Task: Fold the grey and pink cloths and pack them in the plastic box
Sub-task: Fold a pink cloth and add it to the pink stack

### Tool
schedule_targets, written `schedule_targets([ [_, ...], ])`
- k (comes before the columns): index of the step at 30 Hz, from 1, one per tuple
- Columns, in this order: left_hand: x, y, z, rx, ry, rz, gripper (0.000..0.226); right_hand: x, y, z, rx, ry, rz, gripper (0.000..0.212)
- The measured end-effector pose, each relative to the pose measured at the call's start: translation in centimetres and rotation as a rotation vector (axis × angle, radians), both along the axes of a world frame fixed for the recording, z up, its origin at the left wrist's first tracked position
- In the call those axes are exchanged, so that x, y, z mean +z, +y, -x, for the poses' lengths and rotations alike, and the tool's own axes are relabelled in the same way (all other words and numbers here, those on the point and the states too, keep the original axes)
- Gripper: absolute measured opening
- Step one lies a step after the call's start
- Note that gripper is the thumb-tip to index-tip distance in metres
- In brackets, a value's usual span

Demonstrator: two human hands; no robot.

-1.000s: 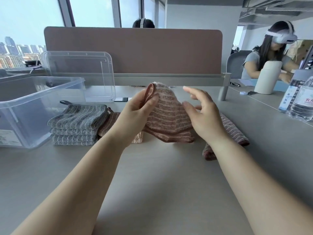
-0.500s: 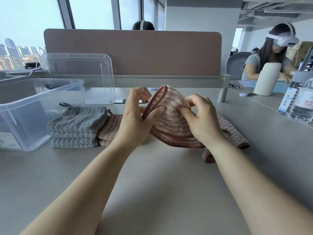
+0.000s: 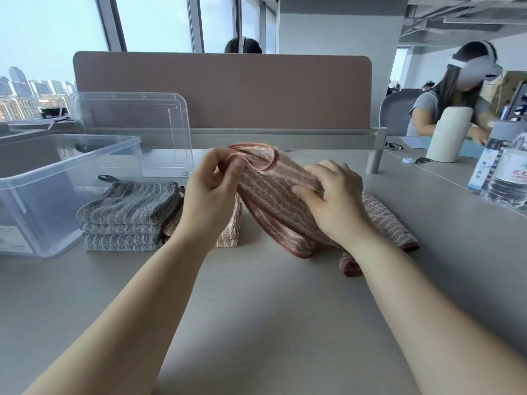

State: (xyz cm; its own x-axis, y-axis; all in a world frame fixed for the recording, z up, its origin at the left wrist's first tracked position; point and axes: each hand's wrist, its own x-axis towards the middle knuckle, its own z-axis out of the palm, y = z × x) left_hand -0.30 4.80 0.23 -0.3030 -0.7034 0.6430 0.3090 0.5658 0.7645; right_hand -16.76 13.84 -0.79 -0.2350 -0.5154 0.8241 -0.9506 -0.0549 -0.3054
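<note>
Across the pale desk [image 3: 256, 309], folded grey cloths [image 3: 128, 212] sit stacked beside the plastic box [image 3: 71, 155], ready for packing, while the left hand [image 3: 211, 195] pinches the top hem of the pink cloth [image 3: 273, 195] propped mid-desk and the right hand [image 3: 336, 206] grips its middle, seemingly squaring edges for a fold

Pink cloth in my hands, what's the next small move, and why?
Probably lower the pink cloth onto the table and press it flat. The left hand pinches its looped upper edge, the right hand grips its side, and only its lower end seems to reach the table, so the fold looks unfinished.
</note>
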Motion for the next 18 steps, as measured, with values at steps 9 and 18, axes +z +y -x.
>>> schedule_targets([
  [9,1.3,1.0,-0.3,-0.297,0.157,-0.417,0.053,1.3,1.1,-2.1,0.443,-0.595,-0.109,0.029],
  [18,1.0,1.4,0.3,-0.374,0.16,-0.542,0.02,1.5,1.3,-1.8,0.437,-0.681,-0.154,0.028],
])
